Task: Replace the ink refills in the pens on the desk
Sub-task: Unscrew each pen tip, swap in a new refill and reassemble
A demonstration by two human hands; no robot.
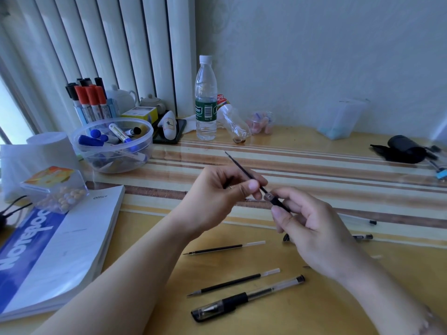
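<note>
Clear plastic bowl (83,151) of blue-capped markers (90,140), uncovered.

"Office" and "Notebook" on the notebook (72,238) cover, bottle (205,100) label unreadable

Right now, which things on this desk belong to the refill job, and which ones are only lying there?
Job:
- refill, pinched by left hand
- pen barrel, held by right hand
- two loose refills on the desk
- capped pen nearest the camera

Lying about:
- water bottle
- bowl of markers
- notebook
- box of beads
</note>
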